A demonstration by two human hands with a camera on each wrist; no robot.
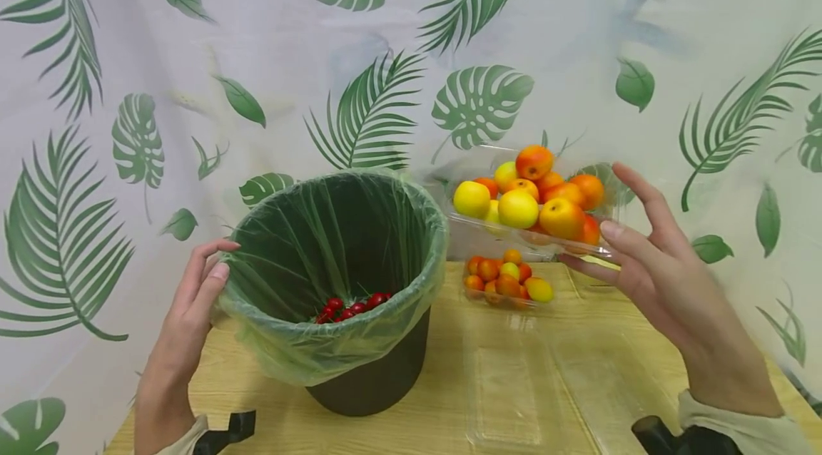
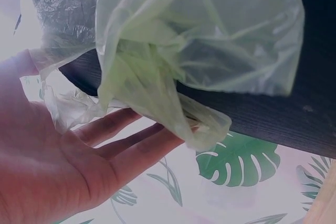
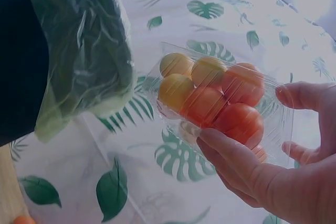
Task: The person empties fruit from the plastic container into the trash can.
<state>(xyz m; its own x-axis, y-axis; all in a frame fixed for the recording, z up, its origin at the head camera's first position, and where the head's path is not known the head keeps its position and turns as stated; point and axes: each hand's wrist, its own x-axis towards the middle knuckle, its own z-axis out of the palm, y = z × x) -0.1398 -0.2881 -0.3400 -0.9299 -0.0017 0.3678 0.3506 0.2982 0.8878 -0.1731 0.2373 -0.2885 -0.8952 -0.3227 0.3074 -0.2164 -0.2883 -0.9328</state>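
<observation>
A dark trash bin [image 1: 369, 387] stands on the table, lined with a pale green plastic bag [image 1: 334, 362] folded over its rim. My left hand [image 1: 186, 309] holds the bag at the bin's left rim; in the left wrist view its fingers [image 2: 142, 153] reach behind the loose film. Small red fruits [image 1: 353, 308] show inside the bin. My right hand [image 1: 674, 284] grips the right end of a clear plastic box [image 1: 597, 249], raised and tilted to the right of the bin. Round yellow and orange-red fruits [image 3: 205, 106] fill this box.
A smaller clear box of little orange, red and yellow fruits [image 1: 507, 287] sits on the wooden table [image 1: 443, 398] behind two clear plastic trays [image 1: 507, 384]. A leaf-patterned white sheet [image 1: 257, 41] hangs close behind the table.
</observation>
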